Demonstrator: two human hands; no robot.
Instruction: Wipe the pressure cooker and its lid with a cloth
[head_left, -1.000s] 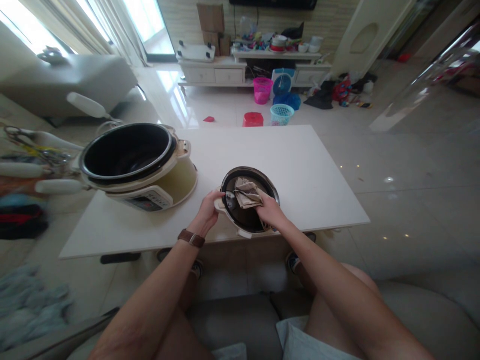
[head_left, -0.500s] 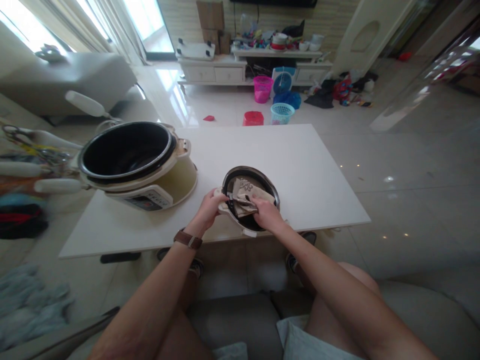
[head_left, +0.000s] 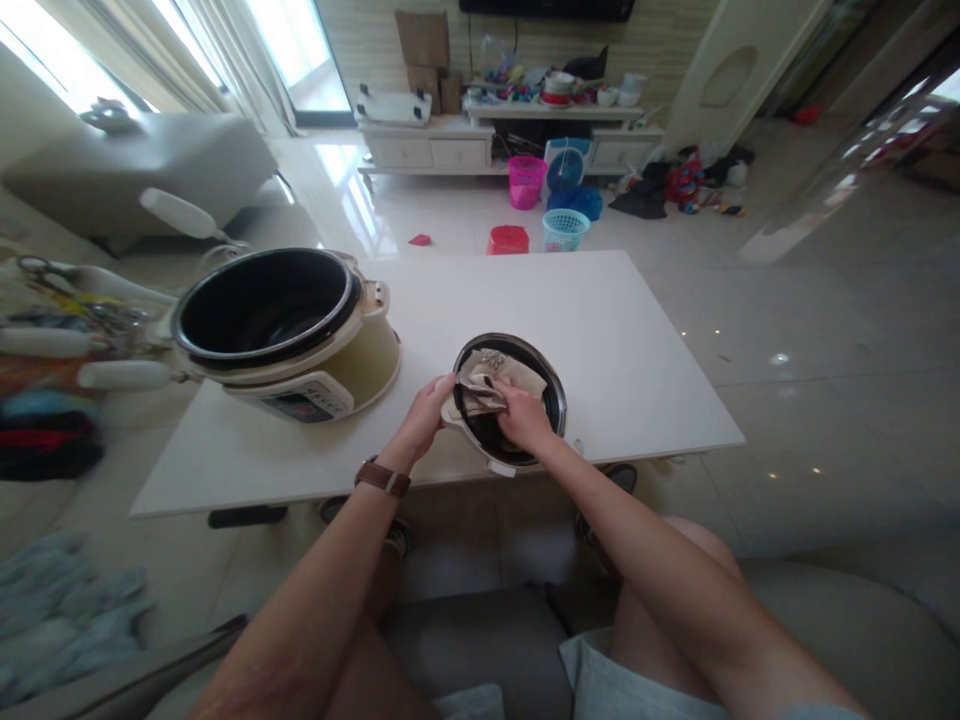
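An upturned cooker lid (head_left: 546,385) with a dark inside and a steel rim lies near the front edge of the white table (head_left: 615,330). My left hand (head_left: 424,415) grips the lid's left rim, fingers closed on it. My right hand (head_left: 523,417) is closed on a beige cloth (head_left: 495,375) and presses it into the lid's inside, toward the left part. An open pressure cooker (head_left: 289,335) with a black inner pot stands to the left on the table.
A side surface with scissors and white-handled tools (head_left: 82,320) lies at the left. Beyond the table on the tiled floor stand a red tub (head_left: 508,240), a teal basket (head_left: 563,229) and a pink basket (head_left: 525,181). A TV cabinet (head_left: 480,140) runs along the back.
My right hand has slid the cloth from the lid's right side toward its left and middle. My left hand stays on the lid's left rim.
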